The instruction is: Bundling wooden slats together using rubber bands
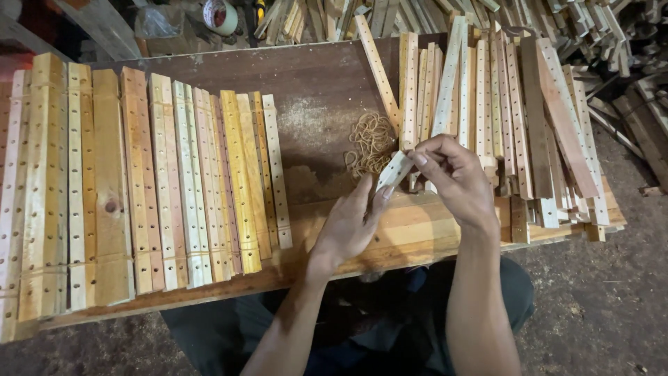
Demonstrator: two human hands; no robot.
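My right hand (456,177) grips the near ends of a few pale wooden slats with drilled holes (445,90) that lie pointing away from me. One short slat end (395,169) sticks out to the left of the fingers. My left hand (351,223) reaches up from below, its fingertips touching that slat end. A heap of tan rubber bands (371,141) lies on the board just left of both hands.
A dark wooden board (320,83) serves as the worktop. Bundled drilled slats (139,188) lie in a row on the left. Loose slats (529,125) are piled on the right. More wood scraps (612,35) and a tape roll (220,15) sit beyond the board.
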